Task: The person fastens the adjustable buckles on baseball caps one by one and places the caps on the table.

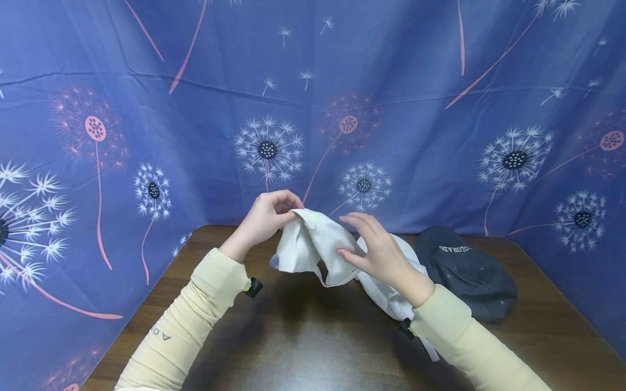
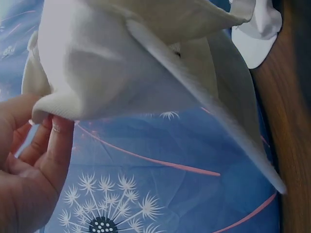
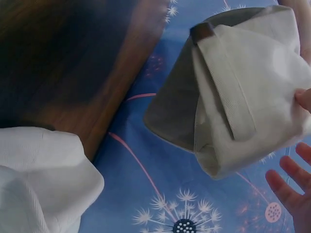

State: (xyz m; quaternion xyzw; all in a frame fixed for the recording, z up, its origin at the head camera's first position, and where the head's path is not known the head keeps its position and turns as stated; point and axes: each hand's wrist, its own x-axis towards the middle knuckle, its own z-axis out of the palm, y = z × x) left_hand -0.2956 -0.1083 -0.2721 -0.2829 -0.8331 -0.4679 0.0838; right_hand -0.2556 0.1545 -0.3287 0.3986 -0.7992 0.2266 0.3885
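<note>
An off-white baseball cap (image 1: 327, 244) hangs above the table, creased and tilted, its back opening low. At its upper left edge my left hand (image 1: 269, 214) pinches the fabric; the left wrist view shows these fingers (image 2: 56, 141) gripping a fold. My right hand (image 1: 379, 247) is at the cap's right side, fingers spread and fairly straight, the thumb against the fabric. In the right wrist view, the cap (image 3: 257, 73) shows its back strap (image 3: 228, 90) with a brown tab and a shaded brim (image 3: 172, 109).
A second white cap (image 1: 386, 296) lies on the wooden table (image 1: 313, 347), partly behind my right forearm. To its right rests a dark grey cap (image 1: 474, 277) with white lettering. Blue dandelion-print cloth (image 1: 195, 136) hangs behind and beside the table.
</note>
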